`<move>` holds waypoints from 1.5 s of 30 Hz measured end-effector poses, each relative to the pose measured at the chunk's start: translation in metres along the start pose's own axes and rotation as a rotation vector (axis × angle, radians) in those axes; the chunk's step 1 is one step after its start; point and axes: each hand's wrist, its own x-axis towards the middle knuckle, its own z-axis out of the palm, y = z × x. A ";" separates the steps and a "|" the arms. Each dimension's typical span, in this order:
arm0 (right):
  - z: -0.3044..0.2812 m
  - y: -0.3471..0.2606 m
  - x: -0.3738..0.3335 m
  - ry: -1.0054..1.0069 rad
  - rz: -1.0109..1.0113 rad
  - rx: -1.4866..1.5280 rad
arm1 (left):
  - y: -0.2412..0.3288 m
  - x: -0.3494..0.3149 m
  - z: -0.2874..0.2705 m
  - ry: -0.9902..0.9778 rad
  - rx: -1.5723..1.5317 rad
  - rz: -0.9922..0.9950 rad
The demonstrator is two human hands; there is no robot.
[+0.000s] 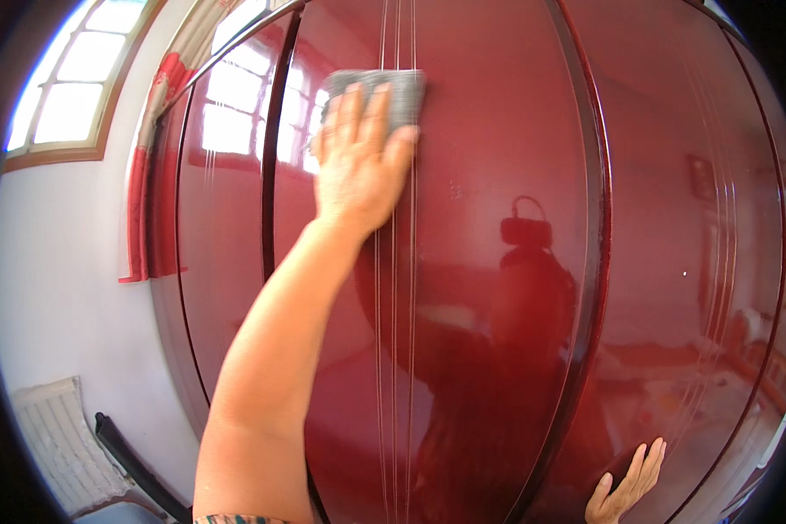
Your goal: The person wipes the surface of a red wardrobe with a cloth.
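Note:
My left hand (pixel 362 166) is high on a glossy dark-red wardrobe door (pixel 489 157), its fingers stretched over a grey cloth (pixel 406 96). The palm side holds the cloth flat against the door, across thin pale vertical lines. Slight blur shows on the hand and cloth. Low at the right, my right hand (pixel 629 489) has its fingers extended, with the thumb apart and nothing visible in it. It lies close to or against the neighbouring door (pixel 672 218); whether it touches cannot be made out.
A dark vertical edge strip (pixel 596 218) divides the doors. To the left are a white wall (pixel 70 262), a window (pixel 70 87) and a red curtain (pixel 153 210). A dark tube-like object (pixel 131 458) leans near a folded white ribbed item (pixel 61 437). The doors mirror the room.

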 end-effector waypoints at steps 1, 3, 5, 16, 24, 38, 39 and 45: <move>-0.002 0.000 0.001 0.006 -0.004 -0.003 | -0.026 -0.006 -0.001 -0.010 0.010 -0.086; -0.003 -0.002 0.005 0.021 -0.008 -0.003 | -0.053 -0.011 -0.006 -0.028 0.037 -0.260; -0.003 -0.004 0.007 0.024 -0.006 -0.011 | -0.057 -0.009 -0.006 -0.059 0.054 -0.389; -0.008 -0.007 0.014 0.004 -0.009 -0.036 | 0.127 0.025 0.009 0.048 -0.306 0.339; -0.011 -0.007 0.020 0.019 -0.025 -0.036 | 0.086 0.104 0.040 0.096 -0.175 0.219; -0.004 -0.021 0.029 0.019 -0.036 -0.056 | -0.144 0.048 0.026 0.011 -0.005 -0.334; -0.005 -0.023 0.031 0.018 -0.037 -0.054 | -0.137 0.045 0.022 0.005 0.057 -0.333; -0.020 -0.026 0.036 0.034 -0.039 -0.067 | 0.005 0.028 -0.009 -0.026 -0.044 0.086</move>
